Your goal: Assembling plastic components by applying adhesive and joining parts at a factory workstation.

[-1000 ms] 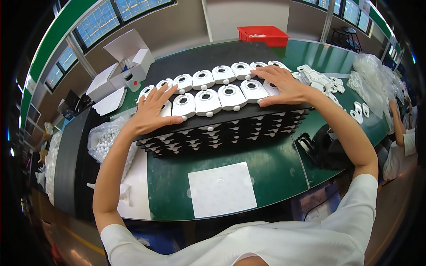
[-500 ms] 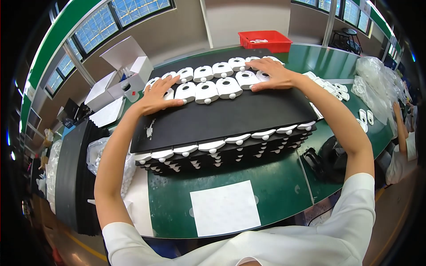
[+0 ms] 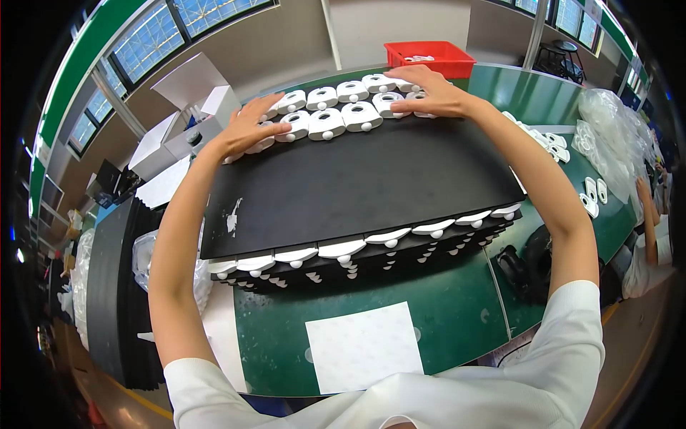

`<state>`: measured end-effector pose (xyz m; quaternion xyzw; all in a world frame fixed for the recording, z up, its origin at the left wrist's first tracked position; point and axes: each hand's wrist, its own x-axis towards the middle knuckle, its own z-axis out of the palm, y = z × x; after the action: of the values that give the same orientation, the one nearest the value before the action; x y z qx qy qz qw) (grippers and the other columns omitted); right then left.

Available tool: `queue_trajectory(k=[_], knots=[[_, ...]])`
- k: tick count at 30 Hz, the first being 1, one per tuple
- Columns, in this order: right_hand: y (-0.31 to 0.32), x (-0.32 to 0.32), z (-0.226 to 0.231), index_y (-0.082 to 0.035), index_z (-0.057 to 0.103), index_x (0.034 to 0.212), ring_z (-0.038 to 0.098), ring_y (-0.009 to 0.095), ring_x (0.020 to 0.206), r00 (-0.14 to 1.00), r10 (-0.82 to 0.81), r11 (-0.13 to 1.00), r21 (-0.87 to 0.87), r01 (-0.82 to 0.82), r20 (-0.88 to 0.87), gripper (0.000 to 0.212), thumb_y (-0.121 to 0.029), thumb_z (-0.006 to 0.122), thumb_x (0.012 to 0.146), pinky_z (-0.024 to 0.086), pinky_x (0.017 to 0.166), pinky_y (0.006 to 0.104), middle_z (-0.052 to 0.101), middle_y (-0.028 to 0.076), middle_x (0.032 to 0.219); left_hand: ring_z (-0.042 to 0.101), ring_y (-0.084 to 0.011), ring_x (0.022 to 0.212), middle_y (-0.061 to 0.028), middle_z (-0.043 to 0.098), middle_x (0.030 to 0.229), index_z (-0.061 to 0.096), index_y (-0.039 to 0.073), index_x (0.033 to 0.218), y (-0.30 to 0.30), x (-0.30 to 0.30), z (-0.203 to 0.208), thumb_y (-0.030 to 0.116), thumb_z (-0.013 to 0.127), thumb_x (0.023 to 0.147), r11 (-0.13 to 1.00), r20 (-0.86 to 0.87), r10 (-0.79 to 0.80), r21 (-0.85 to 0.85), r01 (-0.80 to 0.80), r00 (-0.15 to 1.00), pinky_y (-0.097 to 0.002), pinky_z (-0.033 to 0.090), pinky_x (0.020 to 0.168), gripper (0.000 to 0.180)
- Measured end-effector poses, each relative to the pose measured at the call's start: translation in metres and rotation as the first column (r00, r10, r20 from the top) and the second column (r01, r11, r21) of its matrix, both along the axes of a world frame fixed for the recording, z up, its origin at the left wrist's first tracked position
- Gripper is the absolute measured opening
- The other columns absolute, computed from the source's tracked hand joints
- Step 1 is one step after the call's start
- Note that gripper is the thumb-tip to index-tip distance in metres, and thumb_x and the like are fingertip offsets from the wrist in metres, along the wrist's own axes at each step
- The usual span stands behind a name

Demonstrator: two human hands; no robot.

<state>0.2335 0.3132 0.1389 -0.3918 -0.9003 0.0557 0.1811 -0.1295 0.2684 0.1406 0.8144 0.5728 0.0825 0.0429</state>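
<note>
— Under both palms, at the far edge of the black sheet (image 3: 357,179), lie two rows of white plastic parts (image 3: 341,113). What step does that look like?

— Probably gathering or shifting the rows along the sheet, which tops a stack of black trays (image 3: 357,254) loaded with the same parts on the green table (image 3: 429,314).

— And the grip?

— Nothing is clasped. The left hand (image 3: 246,129) lies flat, fingers spread over the parts at its end of the rows; the right hand (image 3: 429,93) lies flat too, fingers pointing inward across the other end. Both press down rather than close.

— What would the next move call for?

— Judging from this, even pressure from both ends, so the rows slide together without tipping.

— The arms?

— Both stretched nearly straight ahead, elbows slightly out. Beyond the right hand stands a red bin (image 3: 429,57); nearer the person lies a white paper sheet (image 3: 364,347).
</note>
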Motion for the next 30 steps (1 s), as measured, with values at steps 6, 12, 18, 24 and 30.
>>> queue_trajectory(k=[6,12,18,24,30], knots=[[-0.033,-0.050,-0.003,-0.011,0.059,0.111,0.041,0.024,0.116,0.979,0.184,0.958,0.208,-0.200,0.091,0.046,-0.041,0.062,0.077,0.027,0.100,0.0407,0.054,0.008,0.117,0.021,-0.0251,0.132,-0.0075,0.033,0.138,0.038,0.016,0.132,-0.016,0.048,0.005,0.056,0.046,0.081,0.990,0.025,-0.114,0.081,0.111,0.993,-0.0458,0.007,0.107,0.065],[-0.041,-0.047,-0.015,-0.010,0.059,0.110,0.045,0.024,0.112,0.995,0.091,0.947,0.307,-0.096,0.030,0.043,-0.038,0.062,0.078,0.031,0.096,0.0395,0.056,0.008,0.113,0.027,-0.0281,0.129,-0.0090,0.038,0.135,0.043,0.014,0.128,-0.031,0.068,-0.008,0.049,0.044,0.086,0.988,-0.138,-0.119,0.079,0.131,0.983,-0.0505,0.007,0.106,0.055],[-0.073,0.017,-0.004,-0.006,0.054,0.115,0.044,0.030,0.114,0.971,-0.135,0.944,0.273,0.187,-0.198,0.047,-0.036,0.059,0.080,0.033,0.097,0.0354,0.050,0.015,0.121,0.025,-0.0279,0.130,-0.0137,0.034,0.137,0.038,0.008,0.130,-0.074,0.008,-0.014,0.040,0.041,0.090,0.924,0.172,-0.044,0.381,-0.025,0.984,-0.0431,0.013,0.107,0.052],[-0.137,0.083,-0.024,0.004,0.035,0.129,0.037,0.030,0.122,0.831,-0.524,0.847,-0.221,0.483,-0.190,0.070,-0.045,0.052,0.083,0.027,0.102,0.0335,0.039,0.022,0.131,0.038,-0.0227,0.121,-0.0133,0.042,0.130,0.041,0.000,0.126,-0.163,-0.044,-0.039,0.039,0.037,0.092,0.934,0.728,0.317,-0.126,-0.335,0.608,-0.0287,0.025,0.101,0.052],[-0.155,0.090,-0.031,0.008,0.026,0.132,0.029,0.028,0.127,0.746,-0.596,0.725,-0.597,0.342,-0.297,0.081,-0.050,0.051,0.082,0.022,0.103,0.0322,0.030,0.021,0.136,0.050,-0.0156,0.104,-0.0067,0.053,0.117,0.049,0.003,0.119,-0.206,-0.036,-0.044,0.043,0.040,0.092,0.815,0.821,0.569,-0.559,-0.150,0.032,-0.0294,0.035,0.092,0.049]])
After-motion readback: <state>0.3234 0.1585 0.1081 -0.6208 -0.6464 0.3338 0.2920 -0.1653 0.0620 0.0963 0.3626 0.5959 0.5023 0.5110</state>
